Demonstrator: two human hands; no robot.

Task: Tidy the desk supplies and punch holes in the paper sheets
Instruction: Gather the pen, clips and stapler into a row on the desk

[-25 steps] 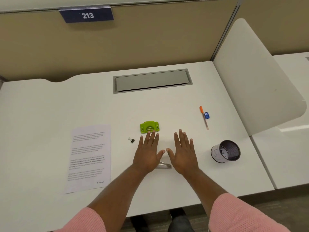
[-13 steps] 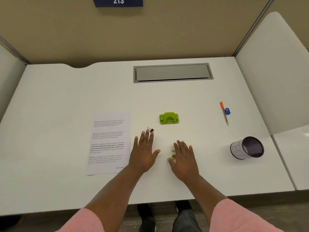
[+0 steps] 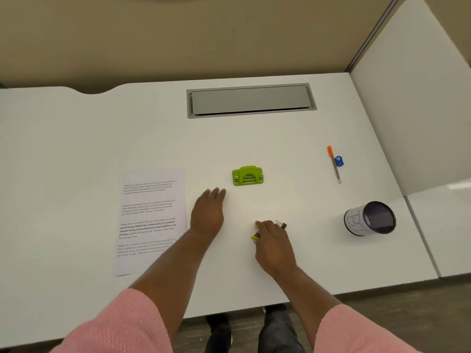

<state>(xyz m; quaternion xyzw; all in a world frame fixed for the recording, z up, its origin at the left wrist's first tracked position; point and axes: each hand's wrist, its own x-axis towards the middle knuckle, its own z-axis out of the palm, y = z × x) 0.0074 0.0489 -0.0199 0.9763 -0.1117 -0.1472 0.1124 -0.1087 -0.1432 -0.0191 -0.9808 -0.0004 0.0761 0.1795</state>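
A green hole punch (image 3: 247, 175) stands mid-desk. A printed paper sheet (image 3: 153, 212) lies to its left. My left hand (image 3: 207, 212) rests flat on the desk between the sheet and the punch, fingers stretched out, holding nothing. My right hand (image 3: 272, 240) is curled on the desk near the front, its fingers closed over a small yellow item (image 3: 254, 236) that is mostly hidden. A black binder clip (image 3: 281, 224) sticks out by its knuckles. At the right lie an orange-capped pen (image 3: 334, 165) and a blue sharpener (image 3: 339, 161).
A black mesh pen cup (image 3: 369, 219) with a white label lies on its side at the right. A grey cable hatch (image 3: 251, 100) is set into the back of the desk. A white divider panel (image 3: 413, 98) closes the right side.
My right hand has curled shut over the yellow item and shifted slightly right. The binder clip seen by my left fingertips now shows beside my right hand. My left hand slid forward.
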